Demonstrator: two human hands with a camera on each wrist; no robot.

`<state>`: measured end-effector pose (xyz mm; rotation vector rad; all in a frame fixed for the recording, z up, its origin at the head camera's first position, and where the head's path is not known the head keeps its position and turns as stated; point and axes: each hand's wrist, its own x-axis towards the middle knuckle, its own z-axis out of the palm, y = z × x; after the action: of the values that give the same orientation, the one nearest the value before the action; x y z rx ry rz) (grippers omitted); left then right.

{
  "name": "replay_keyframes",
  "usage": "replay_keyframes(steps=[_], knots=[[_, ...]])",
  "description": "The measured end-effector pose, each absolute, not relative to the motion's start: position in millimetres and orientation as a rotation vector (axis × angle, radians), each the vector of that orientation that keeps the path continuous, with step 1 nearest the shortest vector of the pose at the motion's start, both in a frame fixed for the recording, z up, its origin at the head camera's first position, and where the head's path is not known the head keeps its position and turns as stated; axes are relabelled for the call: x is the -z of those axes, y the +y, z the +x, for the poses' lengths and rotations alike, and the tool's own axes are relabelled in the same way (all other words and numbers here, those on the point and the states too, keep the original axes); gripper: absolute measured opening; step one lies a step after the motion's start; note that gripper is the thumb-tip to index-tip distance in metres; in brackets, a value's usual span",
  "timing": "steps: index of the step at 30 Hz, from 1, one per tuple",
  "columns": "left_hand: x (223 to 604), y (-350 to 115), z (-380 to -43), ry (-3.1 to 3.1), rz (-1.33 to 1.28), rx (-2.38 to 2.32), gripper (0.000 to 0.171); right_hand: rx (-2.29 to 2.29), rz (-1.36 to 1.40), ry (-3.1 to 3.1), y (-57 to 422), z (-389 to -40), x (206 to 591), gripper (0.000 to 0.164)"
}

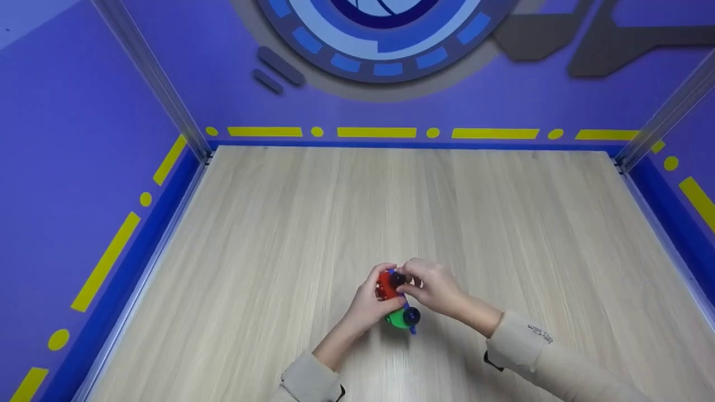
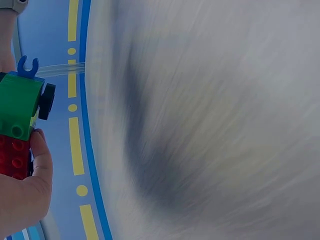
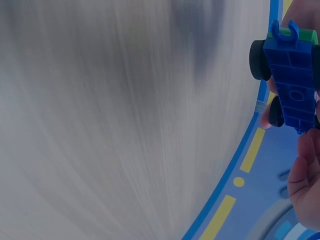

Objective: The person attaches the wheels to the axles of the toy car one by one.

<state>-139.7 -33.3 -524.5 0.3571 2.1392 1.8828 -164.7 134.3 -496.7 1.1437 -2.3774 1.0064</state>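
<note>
A small toy car of building bricks is held above the table, tilted so its wheels face right in the head view. Its red brick [image 1: 386, 286] and green brick [image 1: 397, 320] sit on a blue wheeled base [image 3: 294, 67] with black wheels [image 1: 411, 316]. A blue open hook [image 2: 28, 68] sticks out at the green end. My left hand [image 1: 366, 306] grips the car around its brick side, thumb across the middle. With bent fingers and thumb, my right hand [image 1: 438, 286] pinches the car at its red end, beside a wheel. The exact contact is partly hidden.
A light wood-grain table [image 1: 268, 251] lies beneath the hands. Blue-purple panels with yellow dashes [image 1: 377, 132] wall it at the back, left and right, with metal posts [image 1: 156, 78] in the corners.
</note>
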Motion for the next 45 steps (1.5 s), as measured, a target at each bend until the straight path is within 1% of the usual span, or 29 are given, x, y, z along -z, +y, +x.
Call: replay_keyframes(steps=[17,33,45], knots=[[523.0,-32.6,-136.1,2.155,0.361,-1.875,0.051,-1.062,1.089,-2.439,131.1,-158.8,497.1,0.017],[528.8,-35.7,-138.7,2.178,0.404,-1.837,0.056,-1.149,0.986,-2.441,122.5,-153.0,502.2,0.014],[523.9,-34.5,-141.0,2.182,0.38,-1.874,0.057,-1.125,0.819,-2.457,113.7,-148.5,499.6,0.012]])
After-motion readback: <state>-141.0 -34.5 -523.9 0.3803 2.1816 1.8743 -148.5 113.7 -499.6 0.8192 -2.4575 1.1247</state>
